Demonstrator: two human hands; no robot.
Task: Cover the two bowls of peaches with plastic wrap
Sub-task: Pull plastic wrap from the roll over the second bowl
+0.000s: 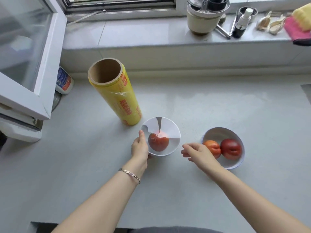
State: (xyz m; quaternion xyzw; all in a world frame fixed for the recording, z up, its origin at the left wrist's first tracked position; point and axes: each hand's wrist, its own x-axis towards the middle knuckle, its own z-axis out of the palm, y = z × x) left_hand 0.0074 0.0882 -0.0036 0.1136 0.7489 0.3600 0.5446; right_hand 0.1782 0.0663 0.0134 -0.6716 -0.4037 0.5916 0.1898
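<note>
The left hand (140, 148) grips the wrapped bowl (175, 143), the right hand (196, 151) hangs loose and empty beside it; I'd smooth the film (161, 126) snug under its rim before tackling the bare bowl (217, 133) right of both.

On the table (218, 106): left bowl (170, 126) in left grip (140, 147), roll (117, 96) behind it; right bowl (218, 133) just right of right grip (196, 151).

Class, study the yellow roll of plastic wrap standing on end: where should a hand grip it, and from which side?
Probably grip the roll round its middle from its right side. It stands upright, a cylinder a hand can wrap; the right hand is free, while the left hand holds the left bowl.
</note>
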